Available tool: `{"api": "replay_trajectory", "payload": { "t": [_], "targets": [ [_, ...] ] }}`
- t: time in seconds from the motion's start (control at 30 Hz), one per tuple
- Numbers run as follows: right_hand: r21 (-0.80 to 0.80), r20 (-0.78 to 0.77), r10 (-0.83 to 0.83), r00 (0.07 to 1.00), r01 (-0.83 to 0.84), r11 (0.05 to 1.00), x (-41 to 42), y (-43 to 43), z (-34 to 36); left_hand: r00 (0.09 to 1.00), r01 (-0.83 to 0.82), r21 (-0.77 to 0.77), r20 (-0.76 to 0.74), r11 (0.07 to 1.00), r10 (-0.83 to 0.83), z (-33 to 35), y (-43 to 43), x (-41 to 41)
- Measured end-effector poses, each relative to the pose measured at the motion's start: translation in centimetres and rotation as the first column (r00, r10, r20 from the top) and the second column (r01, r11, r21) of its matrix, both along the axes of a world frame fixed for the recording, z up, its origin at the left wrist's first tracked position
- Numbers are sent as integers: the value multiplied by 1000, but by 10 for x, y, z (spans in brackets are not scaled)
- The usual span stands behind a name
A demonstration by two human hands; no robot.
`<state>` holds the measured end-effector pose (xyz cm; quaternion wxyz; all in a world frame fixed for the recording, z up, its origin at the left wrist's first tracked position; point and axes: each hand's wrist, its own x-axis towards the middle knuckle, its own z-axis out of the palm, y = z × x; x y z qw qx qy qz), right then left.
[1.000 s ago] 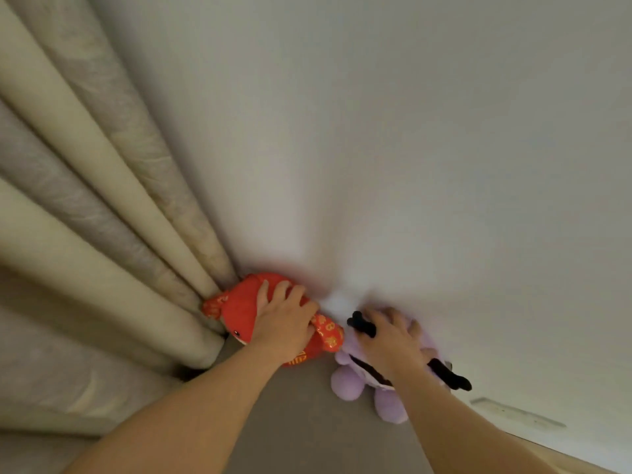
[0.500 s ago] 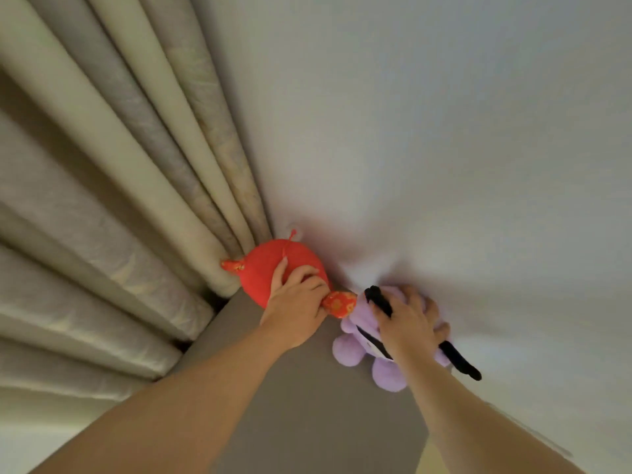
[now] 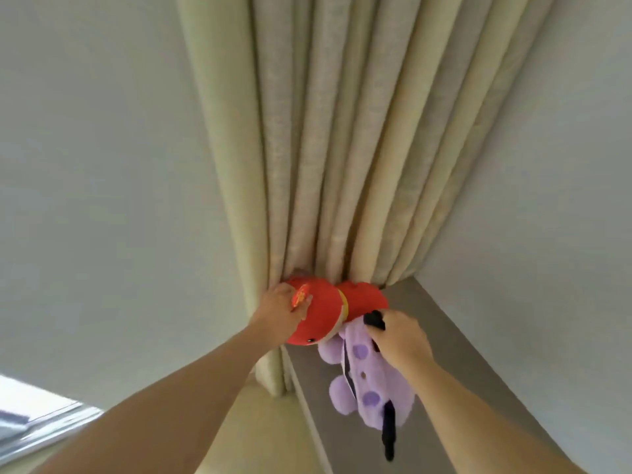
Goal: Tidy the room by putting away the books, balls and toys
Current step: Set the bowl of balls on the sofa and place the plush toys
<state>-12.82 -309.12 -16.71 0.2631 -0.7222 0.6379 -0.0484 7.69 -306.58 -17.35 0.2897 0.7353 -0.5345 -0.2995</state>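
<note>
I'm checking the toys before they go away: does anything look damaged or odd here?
Nothing looks damaged. The purple plush just dangles from the right hand, and the red plush, held by the left hand, sits against the curtain.

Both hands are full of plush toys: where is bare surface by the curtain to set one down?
The grey ledge is bare between the right hand and the white wall. A narrower strip runs left of the purple plush toy. It is crowded at the curtain foot, where the left hand holds the red plush toy.
</note>
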Motion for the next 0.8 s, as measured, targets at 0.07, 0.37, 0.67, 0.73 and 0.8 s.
{"api": "replay_trajectory", "payload": {
  "t": [0.07, 0.37, 0.67, 0.73, 0.8],
  "targets": [
    [40, 53, 122, 991, -124, 991, 45, 19, 6, 998, -60, 27, 12, 998, 60, 5, 39, 38],
    [206, -31, 669, 743, -650, 732, 270, 193, 6, 836, -549, 122, 98, 827, 540, 24, 305, 228],
    [359, 338, 728, 596, -797, 485, 470, 438, 37, 313, -947, 137, 192, 291, 930, 45, 673, 336],
    [298, 356, 743, 567, -822, 485, 518, 486, 35, 146, -985, 119, 189, 125, 971, 52, 727, 340],
    [107, 209, 905, 369, -929, 354, 569, 539, 34, -23, -992, 119, 188, -46, 982, 54, 781, 349]
  ]
}}
